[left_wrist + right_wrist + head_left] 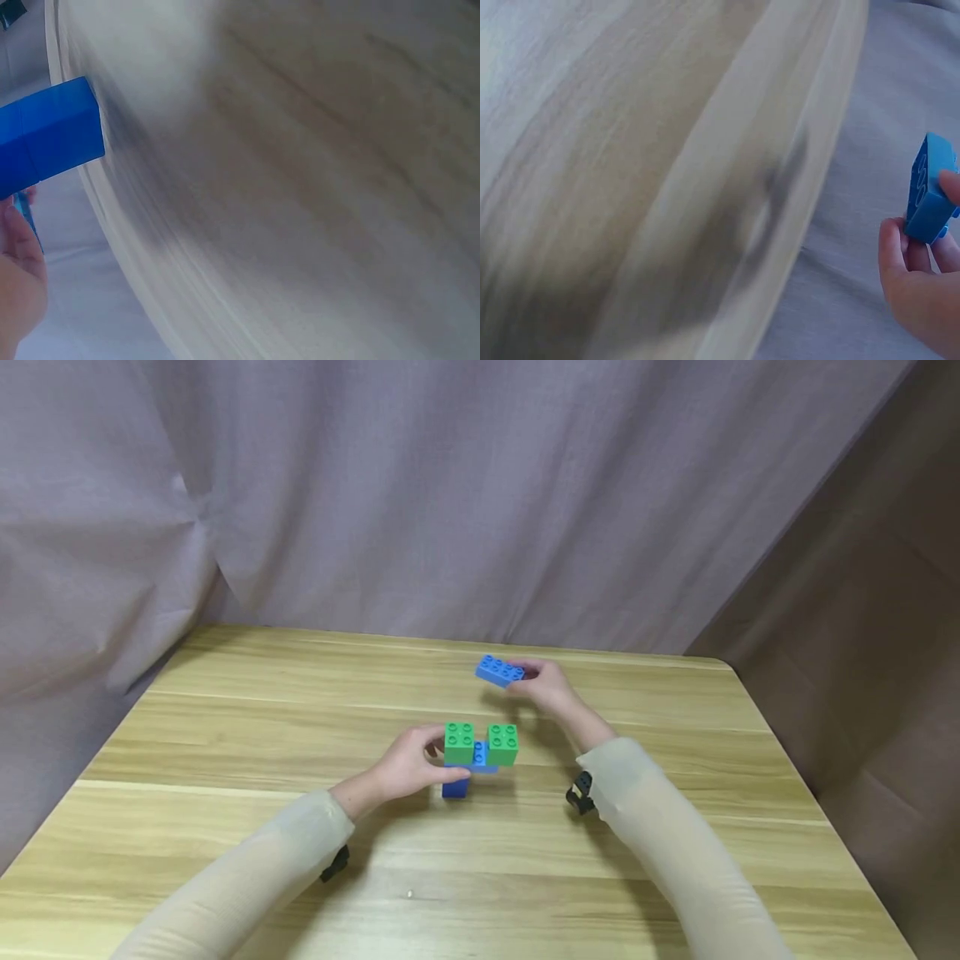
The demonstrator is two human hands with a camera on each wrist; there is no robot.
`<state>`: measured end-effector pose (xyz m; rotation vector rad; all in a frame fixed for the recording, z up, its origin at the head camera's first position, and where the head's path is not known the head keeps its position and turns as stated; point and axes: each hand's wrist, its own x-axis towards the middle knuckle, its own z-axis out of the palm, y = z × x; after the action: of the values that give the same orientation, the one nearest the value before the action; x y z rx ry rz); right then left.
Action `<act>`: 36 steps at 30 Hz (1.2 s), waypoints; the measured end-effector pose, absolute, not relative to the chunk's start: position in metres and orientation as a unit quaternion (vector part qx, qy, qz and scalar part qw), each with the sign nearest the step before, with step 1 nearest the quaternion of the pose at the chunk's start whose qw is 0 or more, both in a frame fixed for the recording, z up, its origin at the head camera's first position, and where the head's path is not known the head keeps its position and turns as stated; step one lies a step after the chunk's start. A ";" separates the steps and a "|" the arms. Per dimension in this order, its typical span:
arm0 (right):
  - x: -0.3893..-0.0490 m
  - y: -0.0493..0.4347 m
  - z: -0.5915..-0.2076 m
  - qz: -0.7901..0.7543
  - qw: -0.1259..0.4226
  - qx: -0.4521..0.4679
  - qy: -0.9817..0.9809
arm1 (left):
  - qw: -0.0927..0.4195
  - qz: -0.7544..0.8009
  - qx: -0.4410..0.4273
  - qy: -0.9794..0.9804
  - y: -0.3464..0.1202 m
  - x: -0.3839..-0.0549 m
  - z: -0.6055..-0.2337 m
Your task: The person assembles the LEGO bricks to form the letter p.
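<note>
My left hand (411, 763) grips a built piece, its thumb across the near side. Two green bricks sit on top of that piece, a left green brick (459, 742) and a right green brick (502, 744), with a gap between them. Under them runs a lighter blue brick (483, 768), and below its left end is a darker blue brick (454, 789), seen large as a blue block (56, 139) in the left wrist view. Farther back, my right hand (551, 685) pinches a separate blue brick (499, 671) by one end, studs up; its hollow underside shows in the right wrist view.
The wooden table (262, 727) extends around both hands. A grey curtain (450, 510) hangs along its back edge, and a darker brown cloth (877, 693) hangs at the right. A tiny pale speck (410, 893) lies near the front.
</note>
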<state>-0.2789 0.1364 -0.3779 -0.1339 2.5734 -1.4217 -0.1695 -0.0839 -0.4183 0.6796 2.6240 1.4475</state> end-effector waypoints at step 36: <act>-0.210 0.145 -0.314 -0.494 0.123 -0.197 0.838 | 0.030 0.462 0.207 0.862 -0.084 -0.174 -0.419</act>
<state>-0.2097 0.1447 -0.3138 -0.5746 2.4430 -1.4418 -0.1743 -0.0837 -0.4189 0.6374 2.6559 1.4253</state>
